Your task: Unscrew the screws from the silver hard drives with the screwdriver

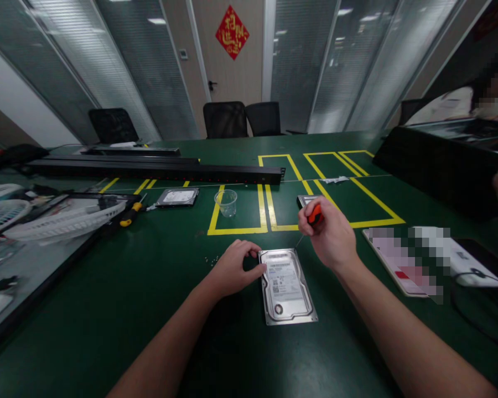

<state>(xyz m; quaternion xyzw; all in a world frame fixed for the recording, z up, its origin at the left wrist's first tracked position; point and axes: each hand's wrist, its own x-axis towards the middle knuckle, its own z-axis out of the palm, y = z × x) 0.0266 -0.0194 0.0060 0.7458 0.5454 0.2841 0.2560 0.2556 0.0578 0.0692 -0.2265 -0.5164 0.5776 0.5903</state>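
A silver hard drive lies label up on the green table in front of me. My left hand grips its upper left corner, with the thumb on the left edge and the fingertips at the corner. In my right hand is a screwdriver with a red and black handle. Its thin shaft slants down to the drive's upper right corner; whether the tip sits in a screw I cannot tell. Several tiny screws lie just left of my left hand.
A clear plastic cup stands beyond the drive. Farther left are another hard drive and a yellow-black screwdriver. A second drive is partly behind my right hand. Long black bars cross the back; a phone lies right. Another person sits far right.
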